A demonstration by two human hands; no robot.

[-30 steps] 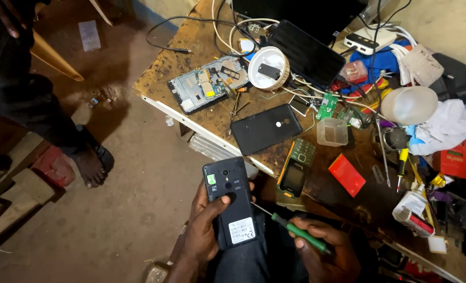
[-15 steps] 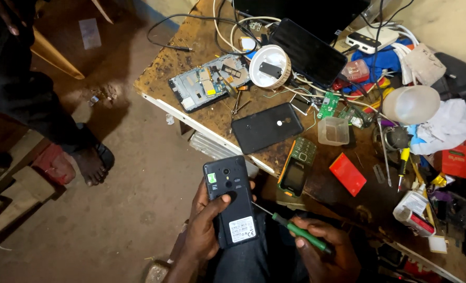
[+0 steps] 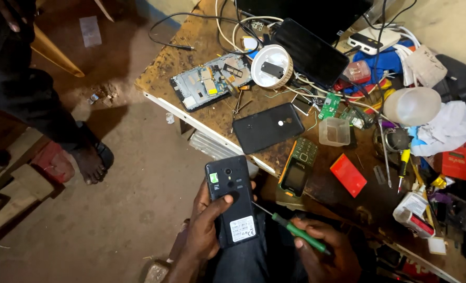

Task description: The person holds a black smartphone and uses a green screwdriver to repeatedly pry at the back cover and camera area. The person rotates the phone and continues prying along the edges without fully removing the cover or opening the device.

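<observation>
Two hands, left [image 3: 204, 230] and right [image 3: 324, 251], are showing; one black phone [image 3: 232, 202] and one green screwdriver [image 3: 298, 233] are sitting in them; one black back cover [image 3: 268, 127], one keypad handset [image 3: 298, 167], one red card [image 3: 348, 174] and one clear tub [image 3: 334, 131] are lying on one workbench [image 3: 191, 57]

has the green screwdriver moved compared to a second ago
No. The green screwdriver in the right hand sits as before, tip beside the dark phone, below the keypad phone.

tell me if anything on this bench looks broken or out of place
The phone at the bench's far left corner lies opened up, circuit boards bare. Loose green boards sit among tangled wires. The left hand holds a black phone back side up; the right hand holds a green screwdriver.
</observation>
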